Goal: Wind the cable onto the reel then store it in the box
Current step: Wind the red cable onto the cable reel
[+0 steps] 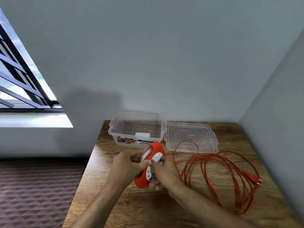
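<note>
I hold a red cable reel (155,148) with a white socket face above the wooden table (115,203), tilted on edge. My left hand (126,167) grips its left side, thumb across the white face. My right hand (164,173) clasps it from the right and underneath. The red cable (218,175) lies in loose loops on the table to the right, its plug (253,177) at the far right. A clear plastic box (115,129) stands open behind the reel. What the fingers pinch at the white face is hidden.
The box's clear lid (190,137) lies flat to the right of the box, with one cable loop resting on its front edge. Walls close in behind and on the right. A patterned mattress (36,191) lies left of the table, below a barred window (19,83).
</note>
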A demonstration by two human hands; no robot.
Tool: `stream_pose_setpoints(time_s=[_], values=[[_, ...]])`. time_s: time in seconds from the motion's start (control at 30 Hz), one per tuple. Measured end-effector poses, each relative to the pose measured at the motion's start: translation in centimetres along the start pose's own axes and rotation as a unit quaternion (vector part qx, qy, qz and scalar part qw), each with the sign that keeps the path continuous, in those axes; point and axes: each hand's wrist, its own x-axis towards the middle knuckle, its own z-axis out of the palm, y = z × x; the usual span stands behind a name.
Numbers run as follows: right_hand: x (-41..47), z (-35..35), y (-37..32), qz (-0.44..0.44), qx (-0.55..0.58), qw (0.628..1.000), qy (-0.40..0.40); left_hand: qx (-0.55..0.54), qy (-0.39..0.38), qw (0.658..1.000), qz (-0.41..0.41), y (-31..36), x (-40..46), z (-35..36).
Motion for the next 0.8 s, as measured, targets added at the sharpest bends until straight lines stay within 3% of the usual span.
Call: stream_pose_setpoints(time_s=[0.1, 0.17, 0.2, 0.27, 0.37, 0.47, 0.57, 0.63, 0.8], values=[[-0.6, -0.4, 0.2, -0.027, -0.009, 0.999, -0.021, 0.021, 0.000, 1.000, -0.020, 0.6, 0.8, -0.3], [-1.1, -1.8, 0.3, -0.143, -0.218, 0.965, 0.039, -0.013, -0.013, 0.997, -0.073, 0.5, 1.5, -1.2], [-1.4, -2.7, 0.4, -0.216, -0.338, 0.914, 0.064, -0.040, -0.027, 0.994, -0.098, 0.3, 2.1, -1.8], [-1.9, -4.7, 0.5, -0.353, -0.485, 0.799, 0.039, -0.078, -0.064, 0.986, -0.135, 0.4, 2.9, -3.1], [-2.0, -6.6, 0.5, -0.517, -0.566, 0.642, -0.031, -0.079, -0.125, 0.975, -0.168, 0.9, 3.8, -4.5], [-1.5, -6.8, -0.1, -0.574, -0.600, 0.548, -0.096, -0.054, -0.203, 0.960, -0.187, 1.7, 4.2, -5.1], [-1.1, -6.2, -1.0, -0.576, -0.629, 0.502, -0.141, -0.023, -0.268, 0.944, -0.189, 2.5, 4.7, -5.3], [-0.7, -5.7, -1.6, -0.563, -0.641, 0.492, -0.172, 0.005, -0.285, 0.942, -0.175, 3.2, 5.0, -5.0], [-0.8, -4.6, -1.4, -0.548, -0.634, 0.520, -0.167, -0.003, -0.268, 0.953, -0.140, 3.1, 5.1, -4.3]])
